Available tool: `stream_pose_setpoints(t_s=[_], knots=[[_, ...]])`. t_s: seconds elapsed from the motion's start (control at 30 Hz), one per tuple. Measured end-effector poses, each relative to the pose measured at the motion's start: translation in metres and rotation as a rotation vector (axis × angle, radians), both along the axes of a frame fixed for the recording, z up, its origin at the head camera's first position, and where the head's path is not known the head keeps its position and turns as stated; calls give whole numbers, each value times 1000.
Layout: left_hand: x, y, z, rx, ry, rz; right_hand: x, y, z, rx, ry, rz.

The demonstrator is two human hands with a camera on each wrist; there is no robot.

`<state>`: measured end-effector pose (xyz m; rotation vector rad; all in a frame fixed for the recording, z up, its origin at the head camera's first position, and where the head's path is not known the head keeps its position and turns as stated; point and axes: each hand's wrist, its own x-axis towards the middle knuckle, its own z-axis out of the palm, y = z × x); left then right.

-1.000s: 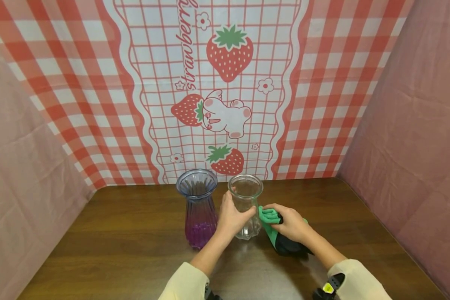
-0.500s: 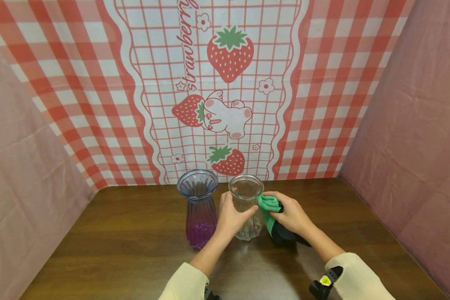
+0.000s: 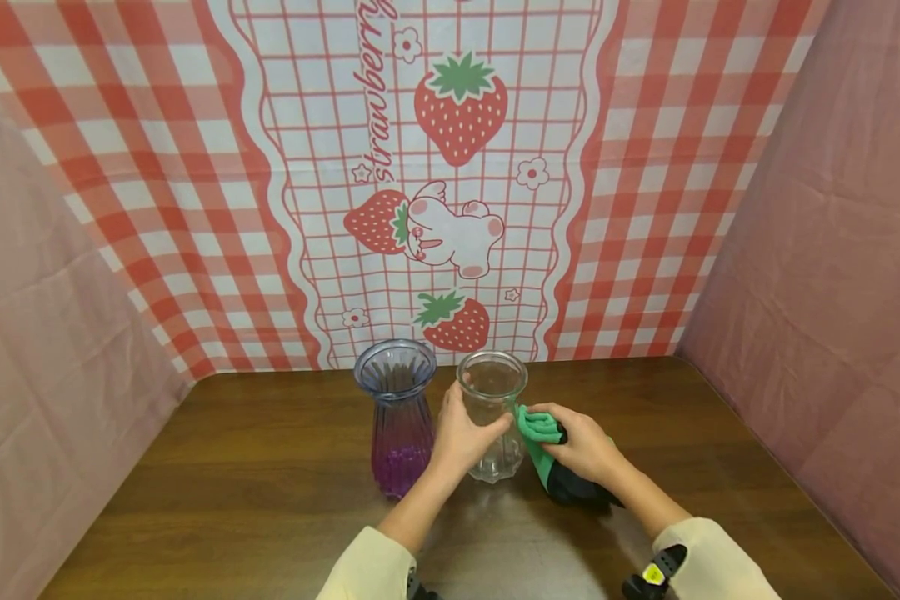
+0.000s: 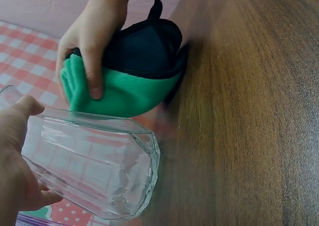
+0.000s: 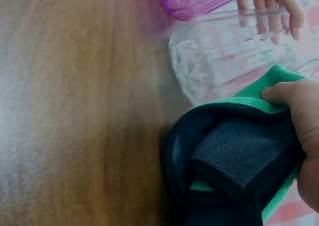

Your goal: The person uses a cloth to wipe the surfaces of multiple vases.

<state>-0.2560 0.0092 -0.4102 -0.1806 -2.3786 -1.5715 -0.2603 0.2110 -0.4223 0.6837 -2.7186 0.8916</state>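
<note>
A clear glass vase point(image 3: 497, 454) with a flared rim stands upright on the table. My left hand point(image 3: 461, 433) grips it around the upper body, thumb on the near side and fingers on the far left. My right hand point(image 3: 581, 446) holds a bunched cleaning cloth point(image 4: 129, 94), green on one face and dark grey with black edging on the other. The folded green part lies right at the vase's right side, below the rim. The cloth's dark end hangs down close over the table. In the right wrist view, my right thumb presses on the green fold.
A ribbed vase point(image 3: 399, 417), bluish at the top and purple at the bottom, stands just left of the clear one. Behind both hangs a red-and-white checked strawberry cloth point(image 3: 630, 250). Pinkish fabric walls point(image 3: 810, 292) flank the brown wooden table point(image 3: 232, 500).
My right hand slid the cloth up along the clear vase toward its rim, then back down to about where it started. The left hand and both vases kept their places.
</note>
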Motion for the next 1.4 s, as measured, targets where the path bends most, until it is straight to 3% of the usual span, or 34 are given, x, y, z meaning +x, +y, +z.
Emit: stream_pose_setpoints(t_s=[0.23, 0.5, 0.8, 1.13, 1.4], knots=[[0, -1, 0, -20, 0, -1, 1, 2, -2, 42, 38, 9], [-1, -3, 0, -5, 43, -36, -1, 3, 9, -31, 111, -7], [-2, -5, -1, -21, 35, -44, -5, -1, 17, -77, 181, -10], [-2, -4, -1, -16, 15, -54, -6, -5, 15, -82, 174, -12], [-2, -5, 0, -11, 12, -56, -3, -4, 11, -29, 131, 15]])
